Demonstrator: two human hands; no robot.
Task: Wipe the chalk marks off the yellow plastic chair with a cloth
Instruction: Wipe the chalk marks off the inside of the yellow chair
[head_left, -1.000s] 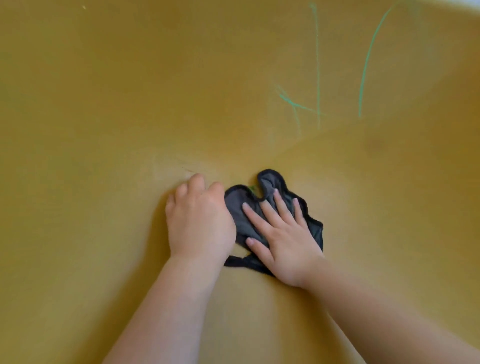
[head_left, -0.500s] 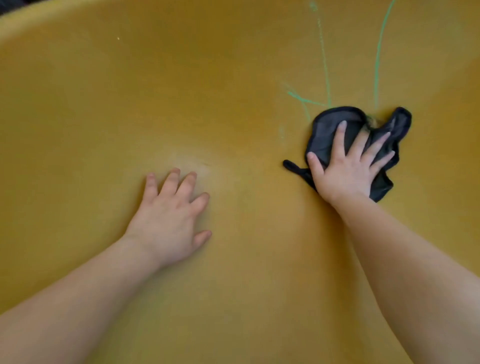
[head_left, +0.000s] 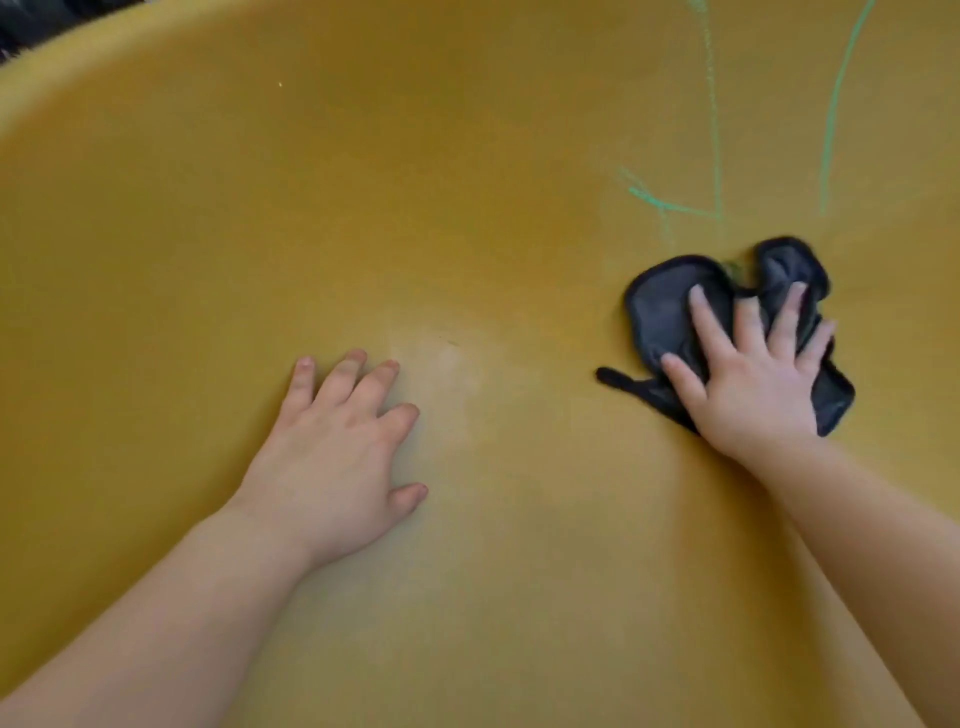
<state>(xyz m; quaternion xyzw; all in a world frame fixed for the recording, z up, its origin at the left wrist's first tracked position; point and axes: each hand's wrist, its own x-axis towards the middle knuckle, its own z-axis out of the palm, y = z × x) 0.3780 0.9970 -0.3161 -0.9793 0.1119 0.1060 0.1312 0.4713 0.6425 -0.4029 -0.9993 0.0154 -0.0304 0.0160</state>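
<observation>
The yellow plastic chair (head_left: 467, 208) fills almost the whole view, seen from very close. Green chalk marks (head_left: 714, 119) run down its upper right part: two long strokes and a short crossing scribble. A small dark grey cloth (head_left: 660, 306) lies crumpled just below the lower ends of those strokes. My right hand (head_left: 748, 379) presses flat on the cloth with spread, straight fingers. My left hand (head_left: 337, 457) rests palm-down on the bare yellow surface to the left, fingers spread, holding nothing.
The chair's curved rim (head_left: 78, 57) shows at the top left, with a dark patch of background (head_left: 47, 21) beyond it. A pale scuffed patch (head_left: 441, 358) lies between my two hands.
My right hand slid the cloth up and right to the chalk strokes, then down again a little. My left hand left the cloth and now lies flat on the chair.
</observation>
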